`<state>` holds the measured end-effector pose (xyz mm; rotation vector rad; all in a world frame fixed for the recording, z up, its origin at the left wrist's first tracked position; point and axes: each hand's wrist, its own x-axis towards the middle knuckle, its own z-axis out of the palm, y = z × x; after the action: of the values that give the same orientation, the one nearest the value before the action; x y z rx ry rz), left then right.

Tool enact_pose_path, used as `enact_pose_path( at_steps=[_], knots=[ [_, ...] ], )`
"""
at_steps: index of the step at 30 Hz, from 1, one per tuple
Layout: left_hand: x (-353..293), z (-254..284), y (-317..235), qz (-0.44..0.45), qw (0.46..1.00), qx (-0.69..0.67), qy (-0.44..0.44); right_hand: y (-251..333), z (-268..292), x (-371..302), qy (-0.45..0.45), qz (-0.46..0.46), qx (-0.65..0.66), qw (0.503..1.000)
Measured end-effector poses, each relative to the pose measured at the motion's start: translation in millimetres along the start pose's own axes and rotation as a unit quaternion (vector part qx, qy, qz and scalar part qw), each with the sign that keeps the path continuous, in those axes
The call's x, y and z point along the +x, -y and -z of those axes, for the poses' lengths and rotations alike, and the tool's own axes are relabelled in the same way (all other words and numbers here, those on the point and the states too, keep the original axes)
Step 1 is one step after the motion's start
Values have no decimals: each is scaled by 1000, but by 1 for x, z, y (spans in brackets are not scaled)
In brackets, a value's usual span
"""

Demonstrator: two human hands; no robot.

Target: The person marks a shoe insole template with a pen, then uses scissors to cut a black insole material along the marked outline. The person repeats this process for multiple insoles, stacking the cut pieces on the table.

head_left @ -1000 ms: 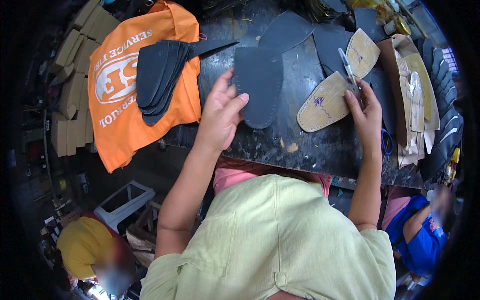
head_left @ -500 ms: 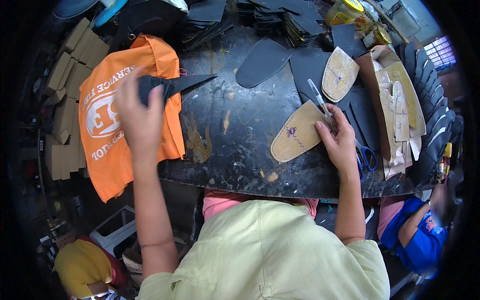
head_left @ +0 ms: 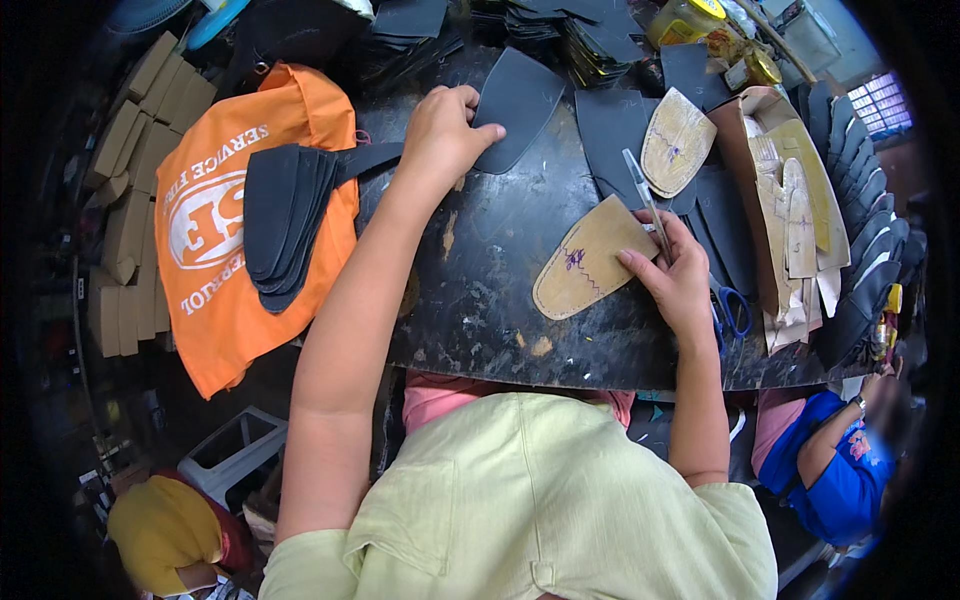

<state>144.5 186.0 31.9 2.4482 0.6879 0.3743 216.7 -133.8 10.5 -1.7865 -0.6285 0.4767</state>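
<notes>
My left hand [head_left: 440, 135] grips the left edge of a flat black cut piece [head_left: 522, 110], thumb on its top face; the fingertips are partly hidden. Between the fingers of my right hand [head_left: 675, 270] are a pen [head_left: 640, 185], standing tilted, and the edge of a tan tongue-shaped template [head_left: 590, 262] with a purple scribble. A similar tan template [head_left: 675, 145] lies behind, partly on another black piece [head_left: 610, 130]. To the left, a fanned stack of black cut pieces [head_left: 290, 215] rests on an orange cloth bag [head_left: 205, 320].
Blue-handled scissors [head_left: 735, 312] lie right of my right hand, near a cardboard box [head_left: 755, 200] holding more templates. Black stacks [head_left: 590, 50] and a yellow-lidded jar [head_left: 685, 20] line the table's back. Black soles [head_left: 865, 240] stand at far right, near a person in blue [head_left: 845, 465].
My left hand has moved right from the orange bag to the black piece, which now lies turned more upright. The stack shows on the bag. My right hand and template shifted slightly.
</notes>
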Motion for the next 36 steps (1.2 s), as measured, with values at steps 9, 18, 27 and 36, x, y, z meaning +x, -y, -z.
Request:
enact_pose_path(
  at_steps=[9,18,27,36],
  knots=[
    [-137,25,-2,108,905,-386,140,19,42,-13,-75,47,-51,995],
    [-194,23,-15,51,986,-161,9,42,82,8,-112,138,-136,975],
    [-228,11,-14,-17,988,-151,16,61,43,33,-77,206,-88,972],
    [-232,2,-18,7,986,-166,-26,43,-45,44,147,21,-66,987]
  ],
)
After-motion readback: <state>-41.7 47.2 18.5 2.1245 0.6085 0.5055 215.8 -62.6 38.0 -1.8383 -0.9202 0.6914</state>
